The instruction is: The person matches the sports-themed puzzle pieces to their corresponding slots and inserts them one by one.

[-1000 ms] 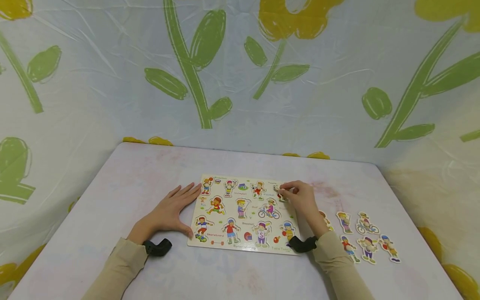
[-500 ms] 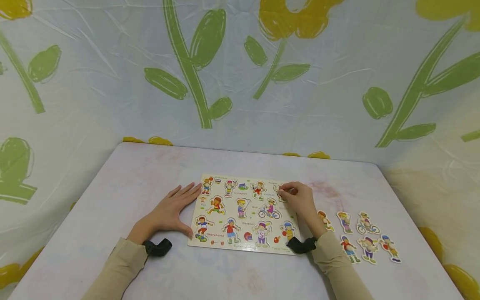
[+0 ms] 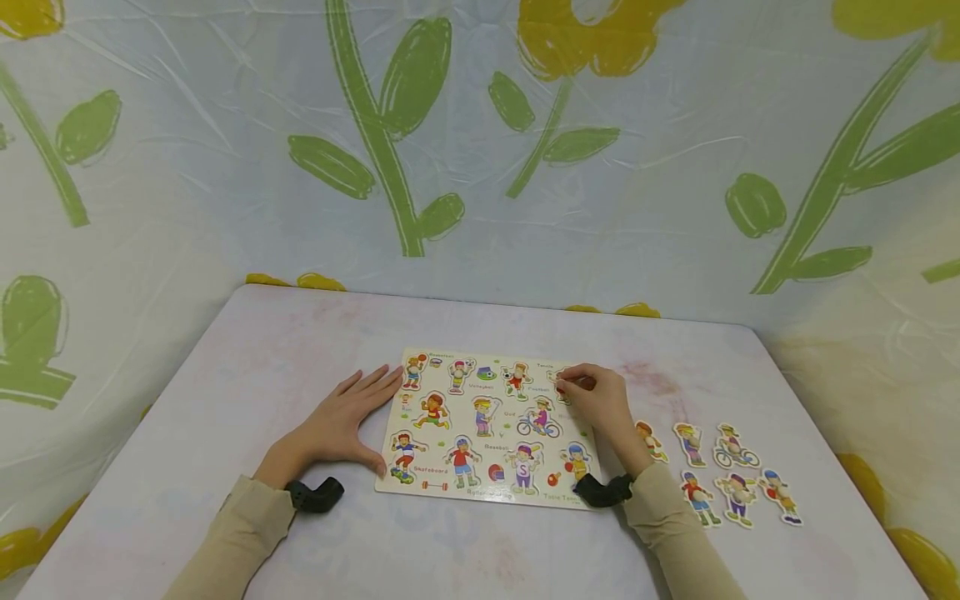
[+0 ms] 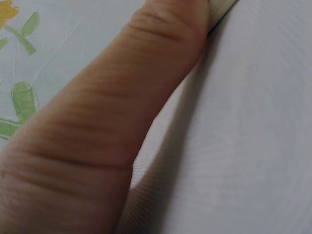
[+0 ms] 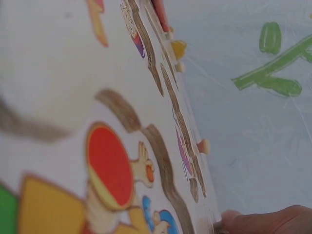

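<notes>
A white puzzle board (image 3: 442, 442) with printed sports figures lies on the table. My left hand (image 3: 341, 425) is spread flat at its left edge, fingertips and thumb touching the border. In the left wrist view the thumb (image 4: 112, 97) reaches the board's edge. My right hand (image 3: 603, 404) pinches a puzzle piece (image 3: 559, 377) at the board's upper right corner, and the fingers cover most of that piece. The basketball piece (image 3: 413, 372), volleyball piece (image 3: 459, 377) and football piece (image 3: 517, 381) sit in the top row with round knobs on them.
Loose knobbed pieces lie right of the board, among them a golf piece (image 3: 687, 444), a bicycle piece (image 3: 734, 447) and a table tennis piece (image 3: 780, 497). The right forearm (image 3: 675, 525) passes close beside them. A flowered cloth (image 3: 480, 167) hangs behind the table (image 3: 337, 558).
My right hand has turned and shifted slightly at the upper right corner, and the piece it pinches has come to lie flatter against the board. My left hand has not moved.
</notes>
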A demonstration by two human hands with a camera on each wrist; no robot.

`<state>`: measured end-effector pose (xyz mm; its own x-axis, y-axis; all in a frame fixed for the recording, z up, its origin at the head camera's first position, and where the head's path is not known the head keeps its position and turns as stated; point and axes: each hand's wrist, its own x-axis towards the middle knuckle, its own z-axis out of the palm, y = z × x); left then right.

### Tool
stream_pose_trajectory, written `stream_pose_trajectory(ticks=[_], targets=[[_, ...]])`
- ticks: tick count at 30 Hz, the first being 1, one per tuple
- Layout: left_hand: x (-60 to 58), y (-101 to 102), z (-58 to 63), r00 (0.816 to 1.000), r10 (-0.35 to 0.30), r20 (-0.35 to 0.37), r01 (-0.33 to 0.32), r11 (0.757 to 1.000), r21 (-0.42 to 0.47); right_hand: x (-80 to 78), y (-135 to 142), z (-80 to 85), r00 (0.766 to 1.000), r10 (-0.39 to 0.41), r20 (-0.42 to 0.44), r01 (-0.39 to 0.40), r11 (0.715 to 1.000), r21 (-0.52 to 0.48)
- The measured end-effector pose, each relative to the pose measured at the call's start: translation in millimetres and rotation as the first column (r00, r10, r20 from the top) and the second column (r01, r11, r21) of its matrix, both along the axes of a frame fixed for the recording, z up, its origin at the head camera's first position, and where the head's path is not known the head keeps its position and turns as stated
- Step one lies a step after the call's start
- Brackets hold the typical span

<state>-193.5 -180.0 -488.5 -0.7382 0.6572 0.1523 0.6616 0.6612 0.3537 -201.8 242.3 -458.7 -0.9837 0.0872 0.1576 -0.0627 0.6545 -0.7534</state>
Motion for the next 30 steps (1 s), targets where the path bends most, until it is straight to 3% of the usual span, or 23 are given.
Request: stream_pose_trajectory(ticks=[6, 16, 24, 30], targets=[[0.5, 0, 0.4, 1.000, 0.006, 0.020, -0.006, 1.000, -0.009, 2.1, 0, 6.3, 0.999, 0.050, -0.001, -0.050, 0.998, 0.029], [0.2, 0, 0.4, 1.000, 0.004, 0.008, -0.004, 1.000, 0.004, 3.1, 16, 29.5, 0.986, 0.116, 0.121, -0.130, 0.985, 0.117], [1.2, 0, 3.8, 1.000, 0.014, 0.028, -0.013, 1.000, -0.010, 6.7, 37, 51.8, 0.978, 0.172, 0.114, -0.195, 0.953, 0.234], [1.3, 1, 3.9, 1.000, 0.009, 0.023, -0.009, 1.000, -0.006, 12.0, 52, 68.0, 0.970, 0.148, 0.195, -0.202, 0.932, 0.300]])
